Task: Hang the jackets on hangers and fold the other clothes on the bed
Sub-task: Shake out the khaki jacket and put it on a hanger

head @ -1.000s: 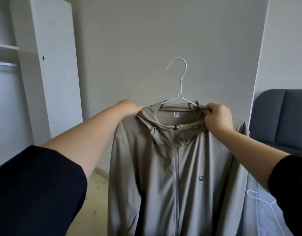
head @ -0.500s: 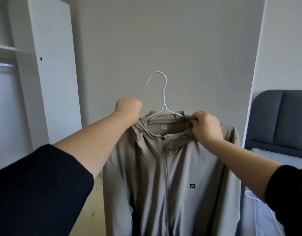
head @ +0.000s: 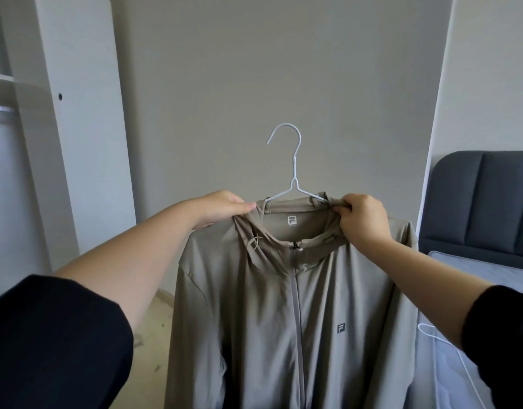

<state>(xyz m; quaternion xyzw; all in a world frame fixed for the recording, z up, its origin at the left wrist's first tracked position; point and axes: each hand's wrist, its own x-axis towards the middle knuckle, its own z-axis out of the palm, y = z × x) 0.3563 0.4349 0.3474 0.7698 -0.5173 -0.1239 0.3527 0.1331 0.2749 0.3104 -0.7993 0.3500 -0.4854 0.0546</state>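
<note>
Starting at the left hand [head: 221, 208]: pinching the left edge of the hood of a beige zip jacket [head: 283, 305] between thumb and fingers, with the thumb pointing in toward the collar. Then over at the right hand [head: 363, 219]: curled up tight, bunching a wad of hood fabric on the other side of the collar. Reaching out on bare forearms from black sleeves [head: 53, 343].

Holding the jacket up in mid-air between the two, front toward the camera, zipped shut to the neck (little logo on the chest, another on the tag inside the collar). Hanging straight down from there, with the hem cut off by the bottom of the frame. Tucked inside the neck, a thin white wire hanger [head: 292, 169], with the hook sticking up above the collar and curling left, and both arms vanishing under the hood fabric right beside each hand. Can't tell whether either hand touches the wire too.

Further out, just a plain grey wall [head: 283, 69] behind. Off to the left, a white wardrobe [head: 86, 113] with a shelf and a metal rail showing at the edge. Down low, a strip of pale floor [head: 154, 335]. Off to the right, the bed [head: 490, 276], with a dark grey padded headboard [head: 490, 202] and a light quilted mattress, plus a second white hanger [head: 428, 332] lying on it by the right forearm.
</note>
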